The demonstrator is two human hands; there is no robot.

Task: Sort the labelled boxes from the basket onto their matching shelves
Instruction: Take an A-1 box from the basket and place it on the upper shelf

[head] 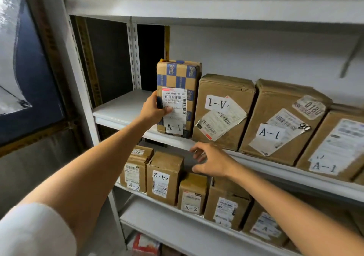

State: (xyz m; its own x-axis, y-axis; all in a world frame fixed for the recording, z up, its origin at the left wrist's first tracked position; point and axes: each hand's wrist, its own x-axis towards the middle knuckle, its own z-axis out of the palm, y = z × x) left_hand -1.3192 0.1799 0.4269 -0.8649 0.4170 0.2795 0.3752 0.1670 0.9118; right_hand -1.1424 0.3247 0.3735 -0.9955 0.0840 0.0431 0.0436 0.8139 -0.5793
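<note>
Cardboard in grasp: the left hand [152, 108] curls thumb and fingers round the left edge of the blue-checked box [178, 76], marked A-1. The right hand [211, 162] holds nothing, its fingers loosely spread, lower down before the lip of the upper shelf [122, 107]. The box stands upright, long axis vertical, its base at this shelf, just beside a brown A-1 neighbour [222, 113]. The left hand is nearer, and release appears to be the step in hand. A-2 boxes [163, 177] stand on the shelf below.
</note>
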